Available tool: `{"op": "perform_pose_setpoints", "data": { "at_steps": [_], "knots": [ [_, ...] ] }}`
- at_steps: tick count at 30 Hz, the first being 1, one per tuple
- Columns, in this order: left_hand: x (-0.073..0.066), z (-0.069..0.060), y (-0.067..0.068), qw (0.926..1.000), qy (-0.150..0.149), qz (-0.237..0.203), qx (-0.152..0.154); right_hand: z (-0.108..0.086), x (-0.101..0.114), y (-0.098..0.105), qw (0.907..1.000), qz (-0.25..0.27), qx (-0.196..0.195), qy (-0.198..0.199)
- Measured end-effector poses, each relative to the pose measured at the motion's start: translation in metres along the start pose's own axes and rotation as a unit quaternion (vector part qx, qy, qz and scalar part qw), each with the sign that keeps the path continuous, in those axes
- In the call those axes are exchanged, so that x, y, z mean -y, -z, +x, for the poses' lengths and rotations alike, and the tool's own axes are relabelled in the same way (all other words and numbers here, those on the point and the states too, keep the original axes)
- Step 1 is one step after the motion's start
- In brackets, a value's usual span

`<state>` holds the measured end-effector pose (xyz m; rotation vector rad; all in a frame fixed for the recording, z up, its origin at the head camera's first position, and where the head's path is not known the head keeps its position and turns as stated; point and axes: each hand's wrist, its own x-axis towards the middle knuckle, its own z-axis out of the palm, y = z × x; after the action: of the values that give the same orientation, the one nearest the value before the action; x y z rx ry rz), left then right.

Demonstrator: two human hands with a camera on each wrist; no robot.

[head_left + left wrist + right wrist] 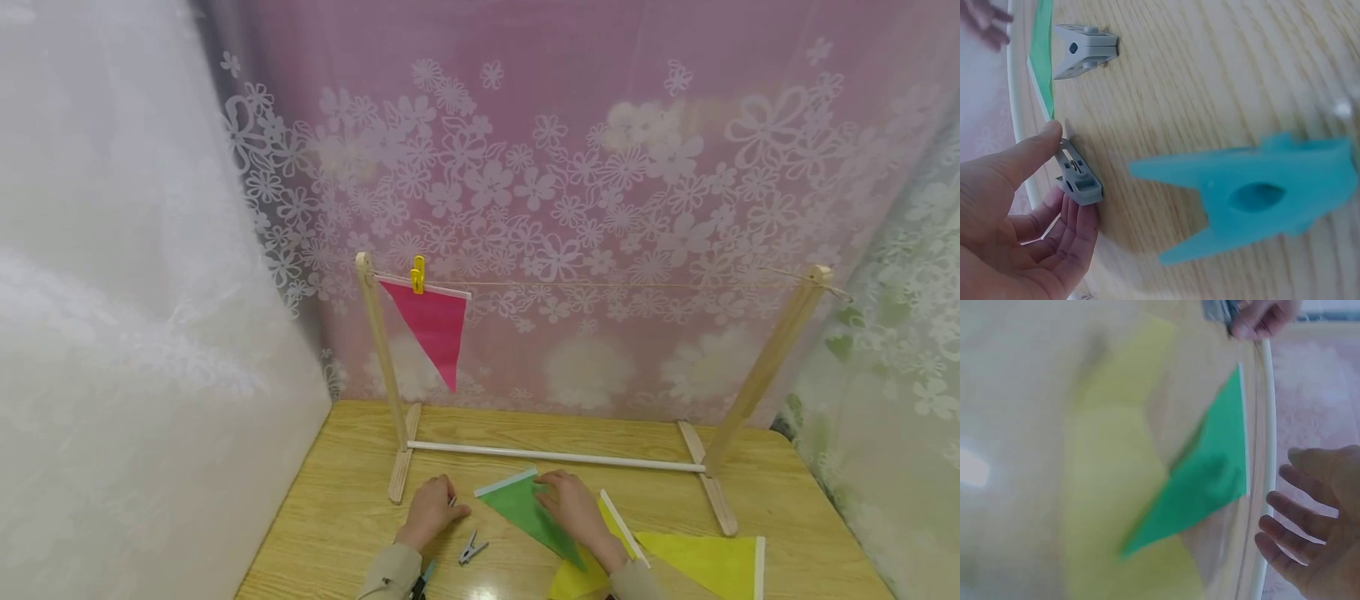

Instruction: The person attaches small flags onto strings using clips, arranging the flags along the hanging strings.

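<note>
A grey clothespin (1079, 175) is held between the thumb and fingers of my left hand (432, 510). Another grey clothespin (470, 547) lies on the table beside that hand, and a teal one (1254, 194) shows large in the left wrist view. My right hand (572, 508) is over the right side of a green pennant (528, 507) with a pale top strip; in the right wrist view its fingers (1300, 515) are spread apart, off the cloth. The green pennant overlaps yellow cloth (1110, 487).
A wooden stand with a left post (384, 358), a right post (768, 367) and a white bottom rod (555, 456) holds a string (600, 285). A pink pennant (438, 325) hangs from it by a yellow clothespin (417, 275). Another yellow pennant (712, 560) lies at the right.
</note>
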<state>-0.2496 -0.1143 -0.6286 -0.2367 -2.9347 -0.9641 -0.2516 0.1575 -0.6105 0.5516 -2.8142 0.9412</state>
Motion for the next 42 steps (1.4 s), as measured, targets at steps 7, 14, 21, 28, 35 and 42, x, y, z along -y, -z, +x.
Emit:
{"op": "perform_pose_setpoints", "data": {
  "at_steps": [7,14,21,28,35,42],
  "knots": [
    [0.001,0.0,-0.001,0.9995,0.014,0.004,0.027,0.032,-0.008,-0.006,0.9995,-0.008,-0.025,-0.015],
    [0.0,0.0,-0.002,0.9995,0.014,0.015,0.022,0.044,-0.013,-0.017,0.9973,-0.068,-0.014,-0.022],
    [-0.003,0.001,-0.003,0.9989,0.021,0.04,0.013,0.041,-0.013,-0.023,0.9936,-0.095,-0.011,-0.059],
    [-0.002,0.002,-0.002,0.9985,0.023,0.048,0.013,0.038,-0.013,-0.021,0.9912,-0.114,-0.003,-0.067],
    [0.0,0.003,0.001,0.9996,0.024,0.01,0.012,0.038,-0.017,-0.02,0.9923,-0.102,0.017,-0.068],
    [-0.003,0.005,0.018,0.9967,0.027,-0.075,0.016,0.04,-0.028,-0.018,0.9961,-0.029,0.016,-0.082]
  ]
}}
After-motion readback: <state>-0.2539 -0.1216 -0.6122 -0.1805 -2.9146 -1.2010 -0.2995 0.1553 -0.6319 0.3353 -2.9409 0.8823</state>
